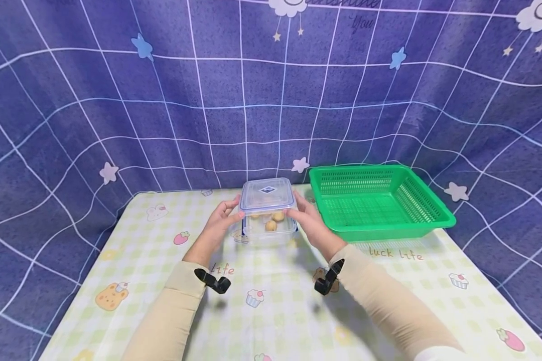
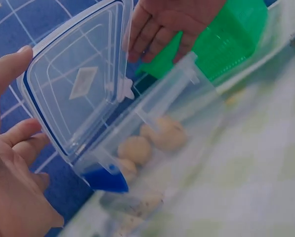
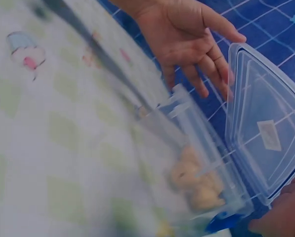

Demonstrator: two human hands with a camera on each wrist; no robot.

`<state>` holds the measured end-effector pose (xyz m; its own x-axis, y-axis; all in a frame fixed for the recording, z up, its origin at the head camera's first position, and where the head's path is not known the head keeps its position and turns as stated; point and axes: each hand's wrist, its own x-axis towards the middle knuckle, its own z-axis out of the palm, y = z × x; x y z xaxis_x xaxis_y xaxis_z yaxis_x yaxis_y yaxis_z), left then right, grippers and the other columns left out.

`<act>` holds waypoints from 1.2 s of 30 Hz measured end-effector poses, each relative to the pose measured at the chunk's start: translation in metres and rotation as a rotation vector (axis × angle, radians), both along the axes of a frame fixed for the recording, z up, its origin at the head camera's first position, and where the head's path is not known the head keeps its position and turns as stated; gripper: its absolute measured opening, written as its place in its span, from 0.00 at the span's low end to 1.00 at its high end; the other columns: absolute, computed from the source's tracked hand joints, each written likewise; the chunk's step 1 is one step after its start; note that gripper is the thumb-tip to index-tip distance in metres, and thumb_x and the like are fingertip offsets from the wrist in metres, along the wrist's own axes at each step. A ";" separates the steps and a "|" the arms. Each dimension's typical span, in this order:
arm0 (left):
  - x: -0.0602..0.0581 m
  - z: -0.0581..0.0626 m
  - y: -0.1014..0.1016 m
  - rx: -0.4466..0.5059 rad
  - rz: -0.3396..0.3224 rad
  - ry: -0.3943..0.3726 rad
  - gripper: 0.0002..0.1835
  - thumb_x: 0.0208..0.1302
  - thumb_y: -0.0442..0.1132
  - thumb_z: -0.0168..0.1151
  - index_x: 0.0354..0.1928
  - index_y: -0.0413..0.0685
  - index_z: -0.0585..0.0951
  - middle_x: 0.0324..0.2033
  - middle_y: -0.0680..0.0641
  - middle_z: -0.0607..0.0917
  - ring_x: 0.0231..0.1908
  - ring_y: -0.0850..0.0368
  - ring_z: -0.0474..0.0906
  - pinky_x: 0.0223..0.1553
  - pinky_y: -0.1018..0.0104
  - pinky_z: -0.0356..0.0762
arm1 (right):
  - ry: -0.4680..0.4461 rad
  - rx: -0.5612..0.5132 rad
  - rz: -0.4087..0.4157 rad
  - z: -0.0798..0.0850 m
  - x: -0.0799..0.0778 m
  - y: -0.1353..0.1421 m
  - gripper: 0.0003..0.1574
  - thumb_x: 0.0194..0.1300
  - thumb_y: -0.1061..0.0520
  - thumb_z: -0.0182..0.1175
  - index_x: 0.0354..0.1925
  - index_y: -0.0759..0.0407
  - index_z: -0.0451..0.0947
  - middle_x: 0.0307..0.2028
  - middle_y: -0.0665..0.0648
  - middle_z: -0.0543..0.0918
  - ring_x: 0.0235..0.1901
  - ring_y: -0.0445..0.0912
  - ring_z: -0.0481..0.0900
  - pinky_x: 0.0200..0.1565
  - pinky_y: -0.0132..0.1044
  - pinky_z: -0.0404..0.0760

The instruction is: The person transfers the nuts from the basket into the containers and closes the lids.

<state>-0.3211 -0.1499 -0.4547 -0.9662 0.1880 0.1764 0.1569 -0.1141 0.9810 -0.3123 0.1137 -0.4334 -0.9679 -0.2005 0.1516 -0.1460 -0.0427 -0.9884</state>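
A clear plastic food container (image 1: 258, 239) with blue side clips sits on the table, holding several round tan balls (image 1: 271, 226). Its clear lid (image 1: 266, 196), edged in blue, is tilted up over it. In the left wrist view, the lid (image 2: 80, 81) slants up and away, its lower edge close to the container's rim. My left hand (image 1: 218, 224) holds the lid's left side, thumb at the near corner and fingers along the side. On the opposite side, my right hand (image 1: 312, 223) holds the lid the same way.
An open green plastic basket (image 1: 388, 233) stands to the right of the container, close to my right hand. The table wears a checked cloth (image 1: 162, 250) with cartoon prints. A blue gridded curtain (image 1: 217, 125) hangs behind the table.
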 end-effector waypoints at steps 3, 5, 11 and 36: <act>-0.001 -0.009 -0.002 -0.035 0.003 0.018 0.24 0.69 0.28 0.60 0.63 0.30 0.66 0.77 0.44 0.59 0.78 0.50 0.49 0.77 0.47 0.41 | 0.005 0.064 -0.022 -0.009 0.001 0.001 0.54 0.64 0.61 0.61 0.80 0.65 0.45 0.79 0.60 0.50 0.79 0.50 0.43 0.77 0.47 0.45; -0.001 -0.014 -0.003 -0.062 0.002 0.033 0.25 0.69 0.29 0.62 0.64 0.31 0.66 0.77 0.45 0.59 0.78 0.50 0.48 0.77 0.45 0.41 | 0.011 0.100 -0.028 -0.014 0.002 0.002 0.55 0.64 0.60 0.62 0.80 0.64 0.45 0.80 0.58 0.49 0.79 0.49 0.42 0.77 0.46 0.45; -0.004 -0.026 -0.008 -0.130 -0.009 0.080 0.28 0.66 0.28 0.65 0.66 0.33 0.67 0.78 0.45 0.58 0.79 0.49 0.41 0.77 0.42 0.32 | 0.085 0.215 0.001 -0.033 0.000 0.011 0.57 0.65 0.55 0.64 0.81 0.57 0.43 0.81 0.55 0.46 0.79 0.48 0.40 0.77 0.48 0.41; -0.012 -0.045 -0.012 -0.341 -0.036 0.118 0.34 0.61 0.30 0.71 0.68 0.36 0.68 0.77 0.44 0.60 0.79 0.44 0.32 0.76 0.43 0.25 | 0.155 0.450 0.020 -0.066 -0.012 0.023 0.62 0.63 0.54 0.67 0.82 0.57 0.41 0.81 0.56 0.43 0.79 0.53 0.40 0.77 0.53 0.42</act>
<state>-0.3333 -0.1620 -0.4995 -0.9347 0.2884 0.2077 0.2731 0.2090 0.9390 -0.3246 0.1370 -0.4998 -0.9359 -0.2981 0.1879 -0.2970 0.3805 -0.8758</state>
